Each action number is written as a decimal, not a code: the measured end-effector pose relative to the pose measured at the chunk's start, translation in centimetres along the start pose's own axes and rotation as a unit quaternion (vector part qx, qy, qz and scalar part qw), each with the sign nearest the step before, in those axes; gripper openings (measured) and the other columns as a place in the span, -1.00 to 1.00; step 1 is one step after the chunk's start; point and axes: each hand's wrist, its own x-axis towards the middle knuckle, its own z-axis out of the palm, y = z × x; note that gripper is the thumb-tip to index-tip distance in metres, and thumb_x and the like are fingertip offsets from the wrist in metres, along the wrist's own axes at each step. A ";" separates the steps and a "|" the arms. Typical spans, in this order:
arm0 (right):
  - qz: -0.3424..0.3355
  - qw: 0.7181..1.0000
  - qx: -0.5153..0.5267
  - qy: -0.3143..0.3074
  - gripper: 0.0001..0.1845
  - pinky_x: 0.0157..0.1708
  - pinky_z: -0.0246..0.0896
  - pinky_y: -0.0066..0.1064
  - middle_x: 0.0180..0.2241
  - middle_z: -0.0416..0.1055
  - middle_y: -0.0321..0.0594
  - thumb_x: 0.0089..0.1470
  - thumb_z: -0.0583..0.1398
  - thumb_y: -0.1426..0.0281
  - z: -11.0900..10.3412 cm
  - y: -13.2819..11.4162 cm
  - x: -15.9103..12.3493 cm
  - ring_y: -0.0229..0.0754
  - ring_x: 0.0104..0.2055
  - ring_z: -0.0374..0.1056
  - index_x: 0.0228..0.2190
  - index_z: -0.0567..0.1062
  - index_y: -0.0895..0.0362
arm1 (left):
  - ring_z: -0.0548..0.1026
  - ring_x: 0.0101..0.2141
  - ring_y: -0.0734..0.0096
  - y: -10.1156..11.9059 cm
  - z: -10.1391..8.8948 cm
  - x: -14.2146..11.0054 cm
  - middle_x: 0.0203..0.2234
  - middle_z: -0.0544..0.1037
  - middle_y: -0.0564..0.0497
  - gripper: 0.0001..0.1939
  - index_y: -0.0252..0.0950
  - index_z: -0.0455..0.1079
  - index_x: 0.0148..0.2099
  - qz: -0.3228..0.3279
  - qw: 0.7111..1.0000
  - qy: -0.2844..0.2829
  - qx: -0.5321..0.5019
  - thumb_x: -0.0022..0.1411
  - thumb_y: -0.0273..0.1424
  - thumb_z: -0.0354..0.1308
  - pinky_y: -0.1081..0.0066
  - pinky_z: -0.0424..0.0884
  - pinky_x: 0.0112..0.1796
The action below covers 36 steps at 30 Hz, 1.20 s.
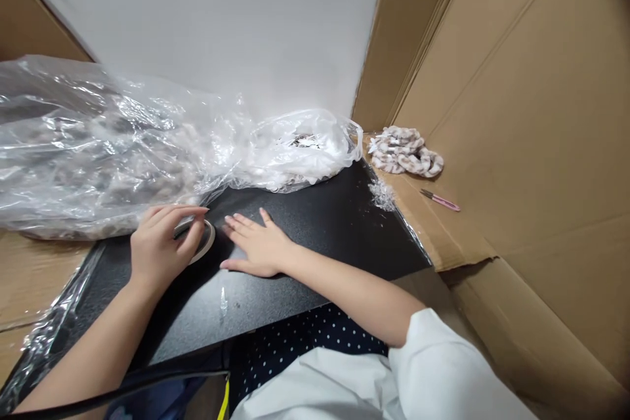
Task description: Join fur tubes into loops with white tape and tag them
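Note:
My left hand [165, 243] is closed over a thin off-white ring [209, 243], fingers and thumb bent round it just above the black tabletop [319, 236]. Much of that ring is hidden behind the hand, and I cannot tell exactly what it is. Flat on the table, fingers stretched out, my right hand [258, 246] lies just right of the ring and holds nothing I can see. Behind both hands rests a big clear plastic bag [123, 157] of fluffy grey-white things. A smaller white plastic bag [300, 151] with pale scraps adjoins it.
On cardboard at the right lie a bundle of brown-and-white fluffy loops [406, 152] and pink-handled thread snips [440, 200]. Clear plastic scraps [382, 195] sit by the table's right edge. Tall cardboard [531, 111] walls the right side; a white wall [236, 20] stands behind.

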 end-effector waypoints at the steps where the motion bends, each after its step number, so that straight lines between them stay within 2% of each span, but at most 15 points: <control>1: 0.010 1.000 0.007 0.001 -0.24 0.30 -0.48 0.22 0.36 -0.19 -0.05 0.25 -0.10 0.00 -0.3 1.1 -0.3 -0.04 0.41 -0.29 0.27 0.05 0.24 | 0.50 -0.32 0.22 0.0 0.0 -0.1 -0.41 0.60 -0.11 -0.88 -0.36 0.48 -0.27 0.001 1.000 -0.006 -0.006 0.24 -0.47 0.12 0.29 0.39 -0.20; 3: 0.043 0.999 0.012 0.003 -0.24 0.29 -0.55 0.24 0.37 -0.22 -0.07 0.25 -0.12 -0.01 -1.2 3.8 -1.9 -0.01 0.41 -0.29 0.29 0.00 0.20 | 0.50 -0.33 0.23 0.1 0.0 -0.3 -0.42 0.60 -0.10 -0.88 -0.36 0.48 -0.28 0.003 1.000 -0.018 -0.019 0.24 -0.46 0.12 0.29 0.38 -0.19; 6: 0.137 0.990 -0.008 -0.008 -0.20 0.27 -0.58 0.27 0.37 -0.26 -0.07 0.24 -0.15 -0.03 -3.2 8.5 -6.2 0.01 0.41 -0.31 0.32 -0.08 0.21 | 0.49 -0.34 0.25 0.4 -0.1 -0.4 -0.43 0.59 -0.08 -0.88 -0.35 0.48 -0.27 -0.003 0.999 -0.026 -0.042 0.25 -0.46 0.11 0.30 0.38 -0.21; 9: 0.259 0.964 -0.057 -0.019 -0.24 0.28 -0.61 0.25 0.37 -0.25 -0.09 0.27 -0.18 0.02 -5.3 12.5 -10.4 -0.02 0.42 -0.31 0.32 -0.09 0.20 | 0.49 -0.33 0.27 0.6 -0.1 -0.4 -0.42 0.59 -0.07 -0.88 -0.35 0.49 -0.27 -0.011 0.998 -0.026 -0.060 0.24 -0.46 0.12 0.31 0.37 -0.21; 11: 0.324 0.943 -0.082 -0.014 -0.26 0.28 -0.65 0.23 0.37 -0.23 -0.02 0.28 -0.20 0.06 -6.1 13.7 -12.0 -0.01 0.41 -0.29 0.31 -0.07 0.26 | 0.49 -0.32 0.27 0.7 0.0 -0.4 -0.42 0.60 -0.07 -0.88 -0.34 0.49 -0.27 -0.018 0.997 -0.026 -0.065 0.25 -0.46 0.11 0.32 0.37 -0.20; 14: 0.334 0.939 -0.086 0.004 -0.23 0.27 -0.66 0.25 0.36 -0.23 0.05 0.28 -0.22 0.05 -5.9 12.1 -11.3 0.03 0.41 -0.29 0.31 -0.05 0.31 | 0.49 -0.33 0.27 0.7 0.0 -0.4 -0.42 0.60 -0.06 -0.87 -0.33 0.49 -0.27 -0.026 0.997 -0.025 -0.065 0.25 -0.45 0.11 0.31 0.37 -0.21; 15: 0.309 0.948 -0.078 0.012 -0.21 0.27 -0.65 0.25 0.37 -0.24 0.02 0.26 -0.22 0.02 -5.4 10.8 -10.4 0.03 0.41 -0.31 0.31 -0.05 0.29 | 0.49 -0.33 0.27 0.7 0.0 -0.4 -0.42 0.60 -0.06 -0.87 -0.33 0.49 -0.27 -0.028 0.997 -0.025 -0.065 0.25 -0.45 0.11 0.31 0.37 -0.20; 17: 0.215 0.976 -0.039 0.010 -0.19 0.28 -0.60 0.26 0.37 -0.27 -0.05 0.24 -0.21 -0.03 -4.0 7.7 -8.1 0.03 0.41 -0.31 0.32 -0.06 0.24 | 0.49 -0.33 0.26 0.7 0.0 -0.5 -0.42 0.59 -0.06 -0.87 -0.32 0.48 -0.27 -0.027 0.997 -0.026 -0.064 0.25 -0.44 0.10 0.30 0.37 -0.21; 19: 0.130 0.992 -0.005 0.001 -0.18 0.28 -0.60 0.24 0.37 -0.25 -0.06 0.24 -0.23 -0.03 -2.6 5.2 -6.0 0.00 0.42 -0.31 0.31 -0.07 0.26 | 0.49 -0.33 0.26 0.6 0.0 -0.6 -0.42 0.59 -0.06 -0.87 -0.31 0.47 -0.28 -0.027 0.997 -0.032 -0.062 0.25 -0.44 0.09 0.29 0.37 -0.21; 21: 0.102 0.995 0.009 0.003 -0.18 0.28 -0.63 0.23 0.37 -0.25 -0.08 0.25 -0.24 -0.03 -1.9 4.2 -4.9 -0.04 0.42 -0.32 0.31 -0.07 0.26 | 0.48 -0.34 0.26 0.6 0.0 -0.7 -0.42 0.59 -0.06 -0.87 -0.30 0.47 -0.29 -0.031 0.997 -0.037 -0.062 0.26 -0.43 0.09 0.29 0.37 -0.22; 24: 0.134 0.991 0.008 -0.001 -0.19 0.25 -0.69 0.28 0.37 -0.27 -0.12 0.24 -0.24 -0.05 -2.4 6.2 -5.7 -0.03 0.42 -0.32 0.32 -0.09 0.21 | 0.48 -0.33 0.25 0.6 0.1 -1.0 -0.41 0.59 -0.06 -0.86 -0.29 0.46 -0.29 -0.040 0.996 -0.043 -0.066 0.26 -0.41 0.08 0.29 0.38 -0.22; 29: 0.289 0.955 -0.067 -0.026 -0.26 0.24 -0.71 0.29 0.38 -0.27 -0.16 0.27 -0.25 0.00 -5.6 13.4 -10.4 -0.03 0.42 -0.32 0.33 -0.13 0.13 | 0.48 -0.29 0.27 0.6 0.2 -1.2 -0.39 0.59 -0.02 -0.86 -0.25 0.46 -0.26 -0.050 0.994 -0.058 -0.071 0.26 -0.39 0.07 0.30 0.39 -0.19; 31: 0.325 0.941 -0.087 -0.028 -0.30 0.23 -0.74 0.30 0.37 -0.23 -0.10 0.29 -0.24 0.06 -6.9 15.4 -11.8 0.00 0.41 -0.29 0.32 -0.11 0.15 | 0.48 -0.29 0.28 0.7 0.1 -1.2 -0.39 0.59 -0.01 -0.87 -0.25 0.47 -0.26 -0.046 0.994 -0.063 -0.072 0.25 -0.41 0.08 0.30 0.39 -0.18; 33: 0.349 0.932 -0.100 -0.026 -0.30 0.21 -0.78 0.31 0.36 -0.20 0.01 0.29 -0.22 0.10 -7.7 15.7 -12.7 0.05 0.41 -0.26 0.32 -0.07 0.21 | 0.49 -0.29 0.28 0.7 0.0 -1.1 -0.39 0.59 -0.02 -0.87 -0.26 0.47 -0.26 -0.045 0.994 -0.065 -0.074 0.24 -0.41 0.09 0.31 0.39 -0.18; 36: 0.334 0.936 -0.111 -0.012 -0.24 0.23 -0.80 0.27 0.37 -0.25 0.03 0.27 -0.20 0.03 -7.1 12.7 -13.3 0.07 0.41 -0.31 0.32 -0.07 0.22 | 0.48 -0.30 0.26 0.8 -0.1 -1.0 -0.41 0.59 -0.03 -0.87 -0.26 0.47 -0.27 -0.051 0.994 -0.059 -0.076 0.23 -0.40 0.09 0.30 0.39 -0.20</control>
